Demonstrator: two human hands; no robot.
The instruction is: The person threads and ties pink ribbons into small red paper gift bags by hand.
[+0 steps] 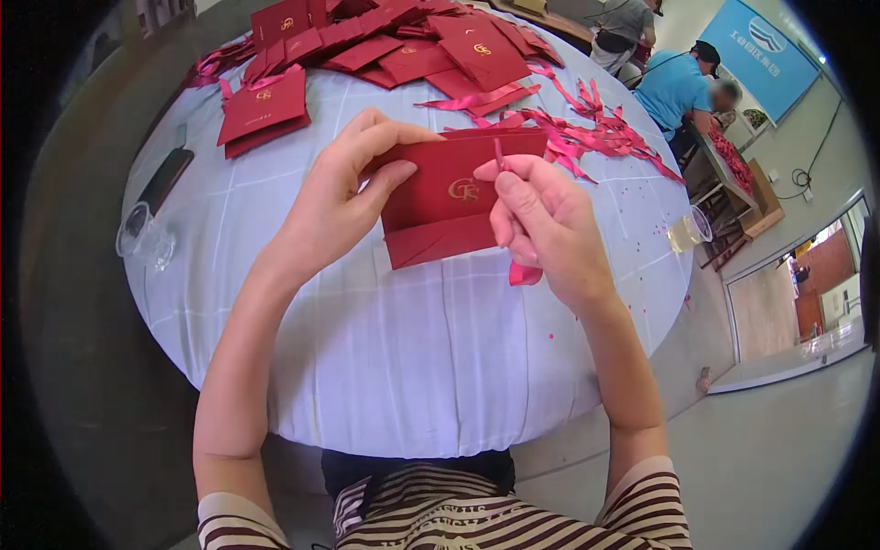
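A dark red paper gift bag (435,197) with a gold emblem is held up above the table in front of me. My left hand (367,170) grips its upper left edge, thumb on the near face and fingers behind. At the bag's right side, my right hand (543,215) is closed in a pinch on a red ribbon (524,274). One end of the ribbon stands up above the thumb near the bag's top edge; another part hangs below the palm. The far side of the bag is hidden.
Many red bags (394,55) are heaped at the table's far side, with loose ribbons (596,128) to their right. One bag (266,110) stands apart at left. A phone (167,179) and plastic cups (147,240) lie left; another cup (689,229) is right. Other people (674,87) work beyond.
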